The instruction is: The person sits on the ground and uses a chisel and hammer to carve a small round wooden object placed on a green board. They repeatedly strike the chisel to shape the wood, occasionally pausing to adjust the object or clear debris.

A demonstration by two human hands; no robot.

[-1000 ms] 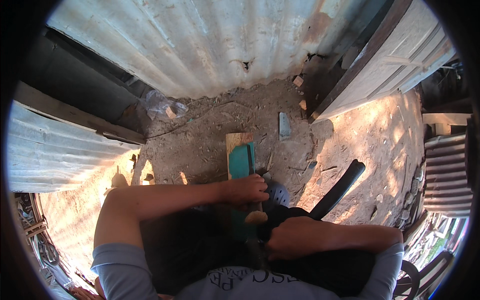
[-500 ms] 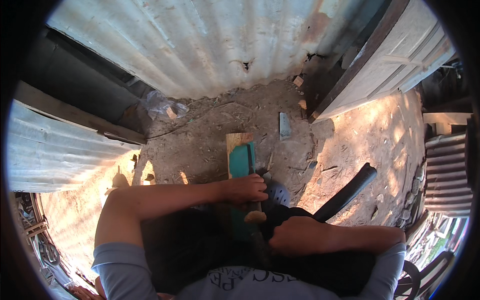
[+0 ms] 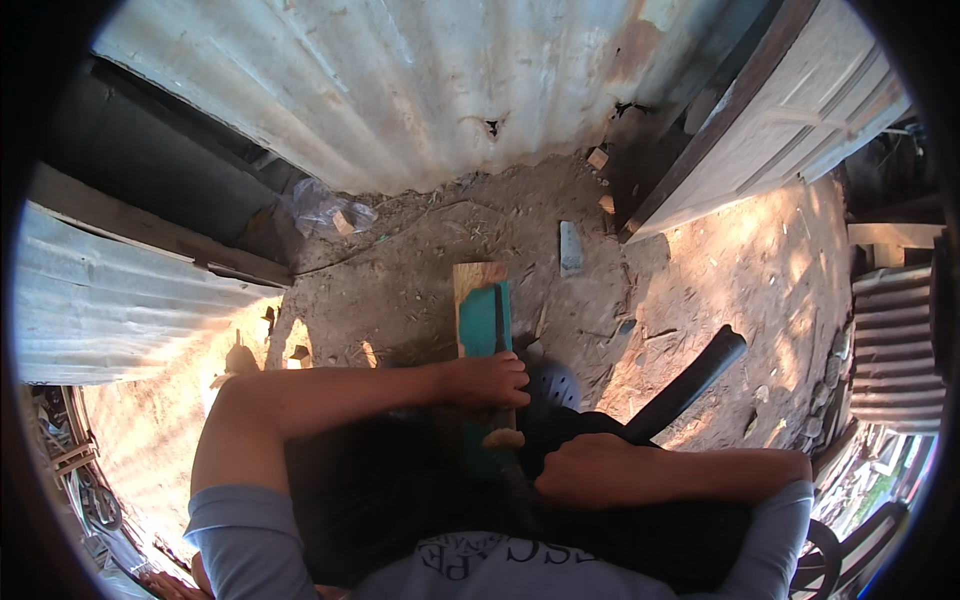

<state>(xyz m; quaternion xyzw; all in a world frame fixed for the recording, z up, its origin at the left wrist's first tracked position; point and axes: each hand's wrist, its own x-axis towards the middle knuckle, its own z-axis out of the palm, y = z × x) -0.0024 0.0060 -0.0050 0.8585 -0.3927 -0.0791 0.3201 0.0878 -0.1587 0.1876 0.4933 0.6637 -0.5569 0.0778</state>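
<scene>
Head camera shows a rusty corrugated metal wall (image 3: 400,90) standing over bare earth ground (image 3: 420,290), scattered with chips and patched with sunlight at both sides. At upper right slants a pale panelled door (image 3: 770,130). A long turquoise-faced board (image 3: 476,330), bare wood at its far end, extends away from the person's dark-clothed lap. Beyond the right forearm juts a black bar (image 3: 690,385), its free end farther right than a second ago. Crumpled clear plastic (image 3: 312,205), possibly a bag, lies near the wall's left end, a small wooden block (image 3: 343,222) at its near edge. The left hand (image 3: 487,382) is closed around a dark strip (image 3: 499,315) along the board's right side, much where it was earlier. The right hand (image 3: 575,470) is curled into a fist; I cannot tell what it holds. Between the hands, a small tan lump (image 3: 503,438) has shifted slightly left.
</scene>
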